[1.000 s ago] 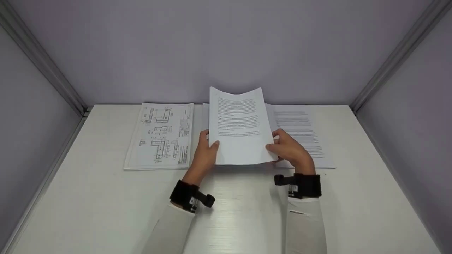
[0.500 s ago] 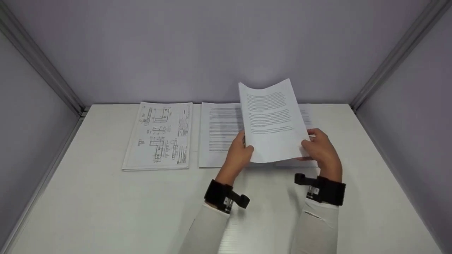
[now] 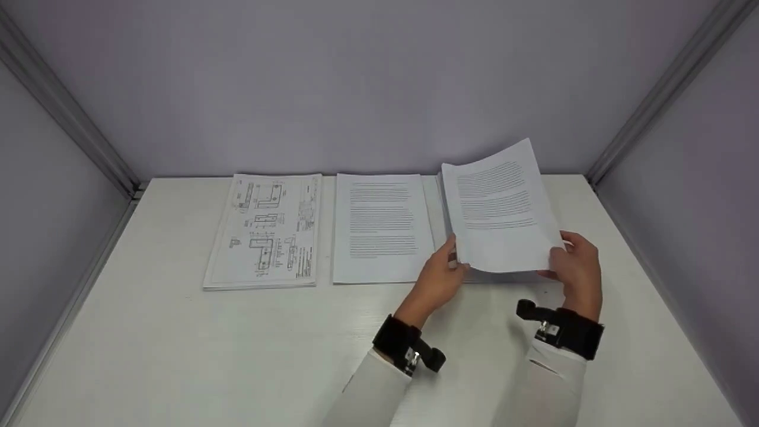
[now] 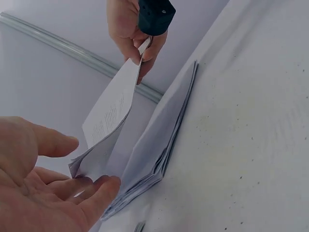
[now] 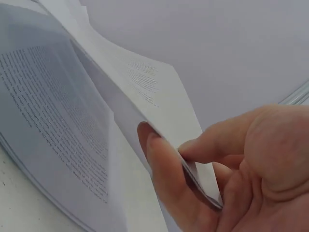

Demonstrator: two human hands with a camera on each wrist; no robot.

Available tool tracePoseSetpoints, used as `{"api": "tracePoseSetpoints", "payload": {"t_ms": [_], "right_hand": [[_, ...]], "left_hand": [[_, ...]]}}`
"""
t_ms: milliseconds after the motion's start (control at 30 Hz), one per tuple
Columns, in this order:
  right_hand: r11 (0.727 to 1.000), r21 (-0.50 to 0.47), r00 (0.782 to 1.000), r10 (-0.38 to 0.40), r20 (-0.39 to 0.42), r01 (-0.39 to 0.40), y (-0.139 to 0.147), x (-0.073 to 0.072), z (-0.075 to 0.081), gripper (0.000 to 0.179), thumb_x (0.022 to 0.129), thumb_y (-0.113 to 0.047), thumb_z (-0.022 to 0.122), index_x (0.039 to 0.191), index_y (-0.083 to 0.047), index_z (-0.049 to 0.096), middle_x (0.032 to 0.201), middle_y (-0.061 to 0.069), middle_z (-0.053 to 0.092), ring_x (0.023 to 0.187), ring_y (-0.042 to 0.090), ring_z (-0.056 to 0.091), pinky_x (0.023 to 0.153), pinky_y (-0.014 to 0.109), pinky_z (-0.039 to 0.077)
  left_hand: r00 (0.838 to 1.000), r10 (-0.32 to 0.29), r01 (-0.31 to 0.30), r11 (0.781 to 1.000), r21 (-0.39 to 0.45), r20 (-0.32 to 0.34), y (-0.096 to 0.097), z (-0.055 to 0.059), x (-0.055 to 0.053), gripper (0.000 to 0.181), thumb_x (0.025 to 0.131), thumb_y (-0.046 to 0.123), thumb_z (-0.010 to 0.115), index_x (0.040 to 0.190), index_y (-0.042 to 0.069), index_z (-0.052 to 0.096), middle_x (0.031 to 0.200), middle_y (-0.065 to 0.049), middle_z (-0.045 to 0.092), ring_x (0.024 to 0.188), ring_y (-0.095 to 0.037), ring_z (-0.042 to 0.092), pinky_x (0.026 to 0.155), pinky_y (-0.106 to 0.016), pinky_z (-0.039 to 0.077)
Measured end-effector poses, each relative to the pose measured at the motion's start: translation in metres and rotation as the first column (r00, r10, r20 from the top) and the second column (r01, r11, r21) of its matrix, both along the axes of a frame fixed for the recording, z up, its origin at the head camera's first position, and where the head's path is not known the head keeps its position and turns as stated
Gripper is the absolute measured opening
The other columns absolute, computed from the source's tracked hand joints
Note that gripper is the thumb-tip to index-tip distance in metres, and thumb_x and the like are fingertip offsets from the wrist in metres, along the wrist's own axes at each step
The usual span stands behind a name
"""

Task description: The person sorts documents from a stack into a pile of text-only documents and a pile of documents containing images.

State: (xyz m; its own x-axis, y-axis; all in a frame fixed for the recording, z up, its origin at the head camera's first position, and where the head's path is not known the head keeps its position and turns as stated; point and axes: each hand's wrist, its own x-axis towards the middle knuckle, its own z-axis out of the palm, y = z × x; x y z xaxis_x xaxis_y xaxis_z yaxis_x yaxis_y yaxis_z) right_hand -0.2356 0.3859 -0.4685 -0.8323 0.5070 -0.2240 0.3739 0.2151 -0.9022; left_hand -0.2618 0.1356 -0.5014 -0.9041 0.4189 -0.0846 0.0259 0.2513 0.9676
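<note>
A thin sheaf of printed paper (image 3: 495, 204) is held tilted over the right-hand paper stack (image 4: 178, 108), its far edge curved. My right hand (image 3: 578, 270) pinches the sheaf's near right corner; the right wrist view shows the thumb (image 5: 193, 150) on top and fingers curled beneath. At the left edge is my left hand (image 3: 439, 279). In the left wrist view its thumb (image 4: 60, 143) stands apart from its fingertips (image 4: 112, 183), with the sheaf's corner between them. The stack underneath also carries printed text, mostly hidden from the head view.
A stack of text pages (image 3: 382, 228) lies in the middle, near the back wall. To its left is a stack of technical drawings (image 3: 264, 231). The white table (image 3: 237, 356) meets grey walls at the back and sides.
Both hands have carried the sheaf from over the middle stack rightward to over the right one and lowered it. The middle stack is now uncovered. The left thumb has come off the sheaf's face.
</note>
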Motion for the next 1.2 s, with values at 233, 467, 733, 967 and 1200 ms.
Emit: {"api": "tracePoseSetpoints", "payload": {"t_ms": [233, 467, 733, 967, 1200], "right_hand": [[0.995, 0.032, 0.995, -0.096, 0.011, 0.095, 0.004, -0.004, -0.016, 0.061, 0.100, -0.005, 0.038, 0.161, -0.010, 0.040, 0.145, 0.019, 0.052, 0.101, 0.020, 0.061, 0.067, 0.027, 0.060], [0.995, 0.065, 0.996, -0.083, 0.031, 0.081, 0.004, -0.010, -0.030, 0.057, 0.106, -0.011, 0.036, 0.163, -0.015, 0.037, 0.149, 0.018, 0.049, 0.106, 0.022, 0.060, 0.075, 0.027, 0.055], [0.991, 0.116, 0.994, -0.069, 0.082, 0.060, 0.008, -0.015, -0.035, 0.059, 0.105, -0.008, 0.031, 0.164, -0.013, 0.033, 0.163, 0.021, 0.037, 0.131, 0.032, 0.049, 0.098, 0.038, 0.048], [0.988, 0.145, 0.991, -0.071, 0.114, 0.054, 0.012, -0.016, -0.037, 0.060, 0.104, -0.006, 0.029, 0.163, -0.010, 0.033, 0.162, 0.023, 0.038, 0.135, 0.033, 0.046, 0.107, 0.044, 0.043], [0.981, 0.186, 0.989, -0.070, 0.127, 0.045, 0.013, -0.015, -0.039, 0.058, 0.103, -0.006, 0.030, 0.161, -0.003, 0.034, 0.161, 0.028, 0.037, 0.141, 0.039, 0.042, 0.113, 0.051, 0.040]], "left_hand": [[0.998, -0.061, 0.058, 0.996, -0.071, -0.032, 0.009, -0.006, 0.007, 0.070, 0.106, 0.024, 0.057, 0.164, 0.003, 0.025, 0.168, -0.013, 0.032, 0.155, -0.022, 0.029, 0.125, -0.034, 0.025], [0.997, -0.070, 0.067, 0.989, -0.130, -0.017, 0.015, -0.014, 0.012, 0.070, 0.104, 0.020, 0.057, 0.163, 0.000, 0.026, 0.168, -0.015, 0.030, 0.156, -0.023, 0.027, 0.126, -0.034, 0.022], [0.998, -0.064, 0.065, 0.980, -0.188, 0.013, 0.016, -0.011, 0.015, 0.070, 0.104, 0.021, 0.057, 0.162, -0.002, 0.026, 0.169, -0.015, 0.029, 0.156, -0.024, 0.026, 0.126, -0.035, 0.022], [0.996, -0.083, 0.086, 0.974, -0.209, 0.025, 0.017, -0.008, 0.020, 0.072, 0.104, 0.022, 0.058, 0.162, -0.003, 0.025, 0.169, -0.015, 0.027, 0.157, -0.024, 0.023, 0.126, -0.034, 0.021], [0.996, -0.075, 0.085, 0.973, -0.214, 0.052, 0.017, -0.004, 0.022, 0.072, 0.103, 0.021, 0.058, 0.162, -0.003, 0.025, 0.170, -0.016, 0.026, 0.157, -0.025, 0.023, 0.127, -0.035, 0.020]]}}
